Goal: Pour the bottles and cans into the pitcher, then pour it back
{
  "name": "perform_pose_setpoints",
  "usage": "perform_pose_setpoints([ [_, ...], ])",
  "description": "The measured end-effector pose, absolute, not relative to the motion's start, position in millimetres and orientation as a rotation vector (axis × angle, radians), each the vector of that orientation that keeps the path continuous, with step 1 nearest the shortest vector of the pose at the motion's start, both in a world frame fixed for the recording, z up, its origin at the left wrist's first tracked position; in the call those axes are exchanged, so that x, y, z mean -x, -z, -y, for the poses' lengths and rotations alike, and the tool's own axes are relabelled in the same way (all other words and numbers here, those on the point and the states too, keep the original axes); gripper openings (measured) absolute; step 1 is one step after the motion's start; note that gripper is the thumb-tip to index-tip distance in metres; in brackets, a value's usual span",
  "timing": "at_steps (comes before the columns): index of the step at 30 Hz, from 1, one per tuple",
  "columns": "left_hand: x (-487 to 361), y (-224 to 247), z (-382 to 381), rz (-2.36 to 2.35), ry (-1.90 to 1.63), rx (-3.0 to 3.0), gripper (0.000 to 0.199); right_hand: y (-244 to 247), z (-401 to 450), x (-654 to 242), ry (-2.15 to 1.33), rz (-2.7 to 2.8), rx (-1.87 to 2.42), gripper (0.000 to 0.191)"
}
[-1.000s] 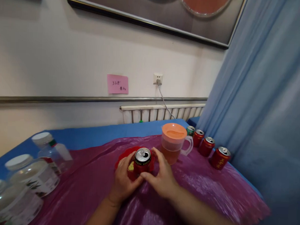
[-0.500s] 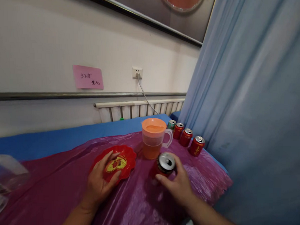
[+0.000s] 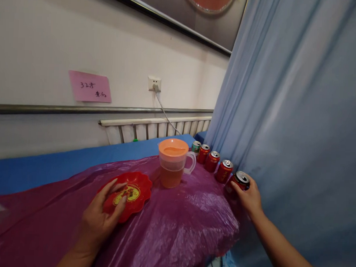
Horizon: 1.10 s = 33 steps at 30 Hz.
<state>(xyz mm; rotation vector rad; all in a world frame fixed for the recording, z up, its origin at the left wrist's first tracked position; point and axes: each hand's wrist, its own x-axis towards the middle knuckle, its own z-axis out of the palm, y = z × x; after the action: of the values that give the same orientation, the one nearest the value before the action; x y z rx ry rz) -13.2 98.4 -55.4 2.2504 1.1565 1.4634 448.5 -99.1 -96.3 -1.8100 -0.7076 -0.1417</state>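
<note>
The right hand (image 3: 249,197) is wrapped around an opened red can (image 3: 238,182) at the far right edge of the table, fingers curled about its side, the can tilted slightly toward the camera. It stands at the near end of a row of cans (image 3: 212,160) that runs away toward the far right corner: three more red ones and a green-topped one farthest back, each just beside the next. A blue curtain (image 3: 289,114) hangs close behind the row and the hand, leaving little room on that side.

The left hand (image 3: 100,220) lies flat with spread fingers on the near rim of a red plate (image 3: 135,190), which sits on the purple plastic sheet (image 3: 177,223) covering the table; it presses rather than grips. Between the plate and the row of cans stands a clear jug (image 3: 173,163) with an orange lid and a brownish drink in its lower half, its handle turned toward the cans.

Beyond the sheet a blue cloth (image 3: 63,164) shows along the far edge. On the wall behind are a radiator (image 3: 154,128), a socket with a cable (image 3: 154,84) and a pink note (image 3: 90,86).
</note>
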Motion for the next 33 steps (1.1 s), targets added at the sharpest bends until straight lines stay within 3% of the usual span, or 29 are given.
perform_pose_setpoints([
  [10,13,55,-98,-1.139,-1.488,-2.288,0.056,111,89,-456,0.199,0.776,1.891,0.08],
  [15,13,60,-97,-1.136,-1.456,-2.294,0.055,99,107,-443,0.306,0.745,1.915,0.095],
  [17,13,61,-92,-1.137,-1.454,-2.282,0.052,95,117,-422,0.385,0.747,1.878,0.089],
  [19,13,61,-87,-1.148,-1.474,-2.259,0.049,93,124,-386,0.428,0.907,1.773,0.066],
  [23,11,60,-77,-1.12,-1.565,-2.285,0.046,82,118,-275,-0.022,1.567,1.491,0.036],
  [28,14,56,-69,-1.046,-1.773,-2.225,0.045,59,90,-143,-0.621,2.276,1.102,0.047],
  [33,19,44,-63,-1.087,-1.835,-2.157,0.042,60,76,-91,-0.737,2.565,0.889,0.05],
])
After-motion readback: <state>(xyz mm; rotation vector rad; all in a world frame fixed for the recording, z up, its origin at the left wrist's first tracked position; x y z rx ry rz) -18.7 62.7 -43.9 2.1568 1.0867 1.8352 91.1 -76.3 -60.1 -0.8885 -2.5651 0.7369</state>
